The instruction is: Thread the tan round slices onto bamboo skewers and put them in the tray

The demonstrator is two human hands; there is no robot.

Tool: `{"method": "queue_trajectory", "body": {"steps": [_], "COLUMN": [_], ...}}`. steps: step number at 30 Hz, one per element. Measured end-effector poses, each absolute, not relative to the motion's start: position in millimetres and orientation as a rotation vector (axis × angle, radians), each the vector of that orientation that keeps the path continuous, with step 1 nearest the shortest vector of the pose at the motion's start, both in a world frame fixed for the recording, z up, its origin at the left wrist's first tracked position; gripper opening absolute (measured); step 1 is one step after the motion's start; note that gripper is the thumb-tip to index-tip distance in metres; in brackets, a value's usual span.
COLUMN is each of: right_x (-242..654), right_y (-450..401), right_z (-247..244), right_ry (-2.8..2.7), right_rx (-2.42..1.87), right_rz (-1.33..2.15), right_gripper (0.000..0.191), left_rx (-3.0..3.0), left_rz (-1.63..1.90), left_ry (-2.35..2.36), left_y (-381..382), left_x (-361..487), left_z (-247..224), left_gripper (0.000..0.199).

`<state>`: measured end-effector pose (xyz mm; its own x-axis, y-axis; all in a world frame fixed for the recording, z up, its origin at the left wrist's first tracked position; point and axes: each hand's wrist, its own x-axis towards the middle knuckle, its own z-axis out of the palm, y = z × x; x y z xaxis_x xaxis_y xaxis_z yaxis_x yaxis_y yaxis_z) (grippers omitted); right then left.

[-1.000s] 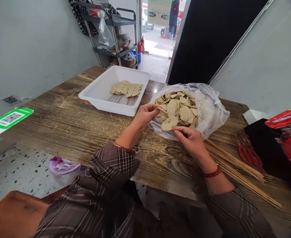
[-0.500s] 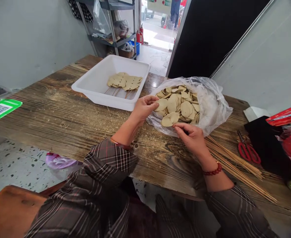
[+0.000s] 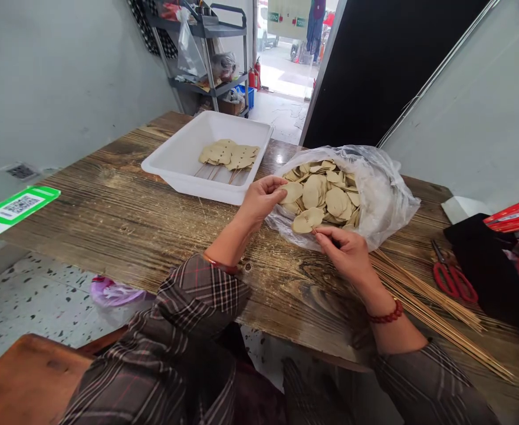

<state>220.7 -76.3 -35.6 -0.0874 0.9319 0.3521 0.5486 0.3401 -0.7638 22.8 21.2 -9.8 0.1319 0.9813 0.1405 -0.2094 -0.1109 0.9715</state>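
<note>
My left hand (image 3: 263, 200) pinches a thin, round beige slice (image 3: 292, 192) by its left edge, above the front of a clear plastic bag (image 3: 386, 192) full of such slices. Between the fingertips of my right hand (image 3: 343, 251) is a thin skewer with another beige slice (image 3: 307, 220) threaded on its end. Most of that skewer is hidden by my hand. Skewered slices (image 3: 228, 153) lie in a white plastic tub (image 3: 189, 186) left of the bag, their sticks pointing toward me.
Loose bamboo skewers (image 3: 436, 313) lie on the wooden table (image 3: 122, 218) by my right forearm. Beyond them are red-handled scissors (image 3: 454, 280) and a black box (image 3: 485, 254). A green QR-code card (image 3: 18, 209) lies at the far left. Shelving (image 3: 210, 65) stands behind the table.
The whole view has shifted slightly, with the scene now a little lower and further right. Both hands keep their grips, the two slices still close together over the bag.
</note>
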Motion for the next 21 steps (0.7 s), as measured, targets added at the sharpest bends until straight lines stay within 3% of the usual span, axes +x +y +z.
{"method": "queue_trajectory", "body": {"steps": [21], "right_x": [220.4], "right_y": [-73.4], "right_z": [-37.0], "right_ry": [-1.773], "right_rx": [-1.327], "right_rz": [0.527], "right_gripper": [0.024], "left_rx": [1.392], "left_rz": [1.274], "left_ry": [0.921], "left_y": [17.3], "left_x": [24.6], "left_z": [-8.9], "left_gripper": [0.017]}}
